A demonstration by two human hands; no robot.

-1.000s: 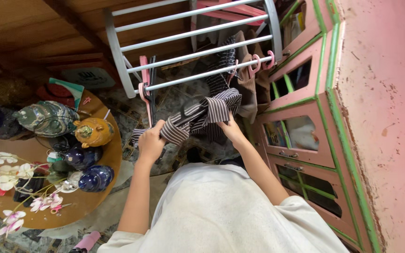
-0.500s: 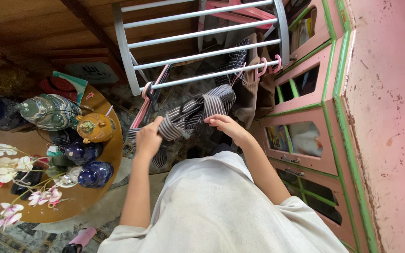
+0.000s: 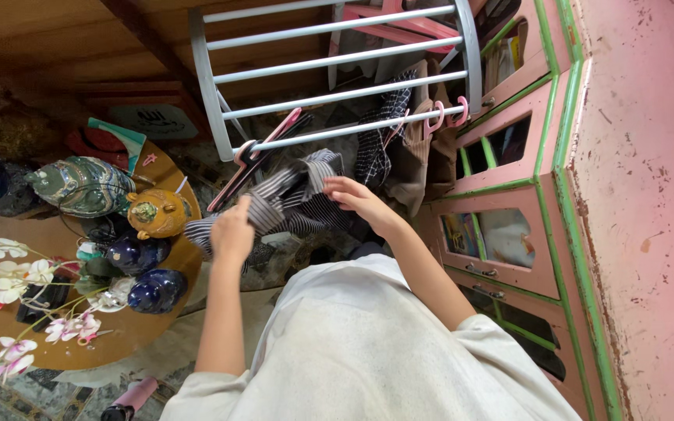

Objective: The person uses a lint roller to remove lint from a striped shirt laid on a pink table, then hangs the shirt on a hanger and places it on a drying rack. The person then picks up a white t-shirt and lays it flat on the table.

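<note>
Both hands lowered from rack, cloth bunched closer | left hand fingers clamped on striped cloth; right hand fingers pinching it | below drying rack | round bench left, pink wall right

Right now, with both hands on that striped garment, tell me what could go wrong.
The striped garment hangs bunched between the left hand and right hand; a loose end could slip. A pink hanger leans off the rack rail and might get knocked down. The ceramic jars on the round table sit close by.
</note>
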